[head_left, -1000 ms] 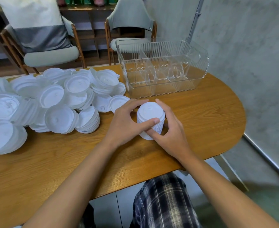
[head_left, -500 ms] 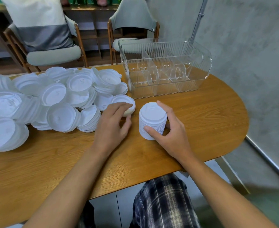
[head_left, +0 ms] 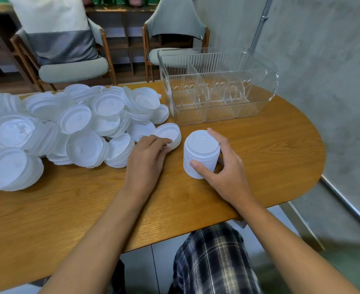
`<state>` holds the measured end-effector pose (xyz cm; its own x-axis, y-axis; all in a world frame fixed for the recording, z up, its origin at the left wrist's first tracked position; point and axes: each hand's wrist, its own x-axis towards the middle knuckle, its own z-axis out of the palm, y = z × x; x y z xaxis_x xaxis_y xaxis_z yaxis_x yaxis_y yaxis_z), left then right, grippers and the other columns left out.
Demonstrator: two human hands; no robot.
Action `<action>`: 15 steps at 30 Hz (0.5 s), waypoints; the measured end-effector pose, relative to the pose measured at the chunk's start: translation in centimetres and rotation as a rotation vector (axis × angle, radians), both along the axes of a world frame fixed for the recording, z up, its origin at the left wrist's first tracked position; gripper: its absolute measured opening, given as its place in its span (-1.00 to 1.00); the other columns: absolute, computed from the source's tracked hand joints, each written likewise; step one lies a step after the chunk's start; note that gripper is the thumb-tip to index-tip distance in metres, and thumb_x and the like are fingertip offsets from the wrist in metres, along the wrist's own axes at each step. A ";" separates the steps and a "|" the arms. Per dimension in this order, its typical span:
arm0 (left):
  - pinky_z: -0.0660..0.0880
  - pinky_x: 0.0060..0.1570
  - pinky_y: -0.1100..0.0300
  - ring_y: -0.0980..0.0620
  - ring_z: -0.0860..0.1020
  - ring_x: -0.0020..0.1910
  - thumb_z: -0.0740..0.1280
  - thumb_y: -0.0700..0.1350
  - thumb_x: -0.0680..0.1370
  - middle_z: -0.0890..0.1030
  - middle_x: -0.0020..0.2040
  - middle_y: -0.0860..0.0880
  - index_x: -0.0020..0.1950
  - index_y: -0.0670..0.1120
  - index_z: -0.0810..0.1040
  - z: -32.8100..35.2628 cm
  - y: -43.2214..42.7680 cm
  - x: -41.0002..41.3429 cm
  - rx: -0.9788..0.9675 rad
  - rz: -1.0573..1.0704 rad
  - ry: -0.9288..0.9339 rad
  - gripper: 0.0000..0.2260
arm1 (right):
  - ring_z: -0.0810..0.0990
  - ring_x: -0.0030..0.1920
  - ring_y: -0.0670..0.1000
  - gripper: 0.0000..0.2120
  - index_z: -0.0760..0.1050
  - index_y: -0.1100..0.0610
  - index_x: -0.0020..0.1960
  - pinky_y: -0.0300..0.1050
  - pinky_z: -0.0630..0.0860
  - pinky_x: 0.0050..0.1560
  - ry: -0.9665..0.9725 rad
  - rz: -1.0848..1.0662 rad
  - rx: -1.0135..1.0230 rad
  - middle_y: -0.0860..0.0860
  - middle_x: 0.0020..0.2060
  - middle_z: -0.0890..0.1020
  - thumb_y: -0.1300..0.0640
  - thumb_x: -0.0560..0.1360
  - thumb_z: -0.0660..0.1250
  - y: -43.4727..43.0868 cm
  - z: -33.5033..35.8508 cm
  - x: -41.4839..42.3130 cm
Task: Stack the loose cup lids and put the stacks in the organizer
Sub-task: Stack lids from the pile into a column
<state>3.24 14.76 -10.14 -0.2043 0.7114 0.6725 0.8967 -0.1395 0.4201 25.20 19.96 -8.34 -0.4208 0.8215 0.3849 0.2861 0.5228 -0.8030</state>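
Early days — the right hand (head_left: pixel 223 168) curls round one tall stack (head_left: pixel 201 151) at centre frame, the left hand (head_left: pixel 146 160) pinches a loose lid (head_left: pixel 169 133) beside the big pile (head_left: pixel 69 128) at left — organizer (head_left: pixel 217 60) at upper right empty.

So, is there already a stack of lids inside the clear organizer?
No, the organizer shows only bare compartments, and the one upright stack stands on the table in the right hand.

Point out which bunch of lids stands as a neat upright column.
The lid stack gripped by the right hand, alone before the organizer; all others lie tilted in the loose pile.
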 end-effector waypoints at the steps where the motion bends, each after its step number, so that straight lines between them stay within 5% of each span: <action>1: 0.56 -0.02 -0.02 -0.08 0.62 -0.01 0.50 -0.26 0.56 0.68 0.00 -0.06 0.17 -0.16 0.69 0.4 -0.2 0.2 0.012 -0.003 -0.054 -0.81 | 0.38 0.45 -0.26 -0.26 0.32 -0.09 0.57 -0.10 0.49 0.40 0.001 -0.002 0.002 -0.26 0.44 0.44 -0.12 0.48 0.56 0.0 0.0 0.0; 6: 0.52 -0.04 0.43 0.18 0.62 0.04 0.46 -0.21 0.60 0.67 0.08 0.10 0.36 -0.03 0.62 3.5 -1.2 2.0 0.021 -0.046 -0.477 -0.67 | 0.37 0.48 -0.19 -0.28 0.35 -0.02 0.56 -0.19 0.42 0.43 0.000 -0.018 0.053 -0.14 0.45 0.43 -0.14 0.49 0.53 0.2 0.1 0.0; 11: 0.69 0.07 0.02 0.05 0.73 -0.06 0.41 -0.24 0.61 0.71 -0.02 0.09 0.35 0.04 0.64 5.4 -1.4 2.3 -0.030 -0.095 -1.004 -0.66 | 0.41 0.44 -0.23 -0.31 0.37 0.05 0.54 -0.39 0.34 0.37 0.009 -0.022 0.062 -0.10 0.41 0.48 -0.04 0.50 0.54 0.1 0.0 -0.1; 15: 0.70 -0.03 0.09 0.03 0.73 -0.02 0.37 -0.32 0.63 0.63 -0.08 -0.18 0.41 -0.09 0.60 6.4 -1.3 2.6 -0.079 -0.247 -1.185 -0.64 | 0.43 0.41 -0.24 -0.27 0.33 0.04 0.57 -0.41 0.37 0.32 0.024 -0.013 0.060 -0.12 0.41 0.47 -0.08 0.49 0.52 0.1 0.1 -0.1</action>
<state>5.82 13.50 -3.71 -0.5166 0.8486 0.1140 -0.0964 -0.1900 0.9770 25.14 20.04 -8.21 -0.4002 0.8022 0.4431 0.2746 0.5662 -0.7772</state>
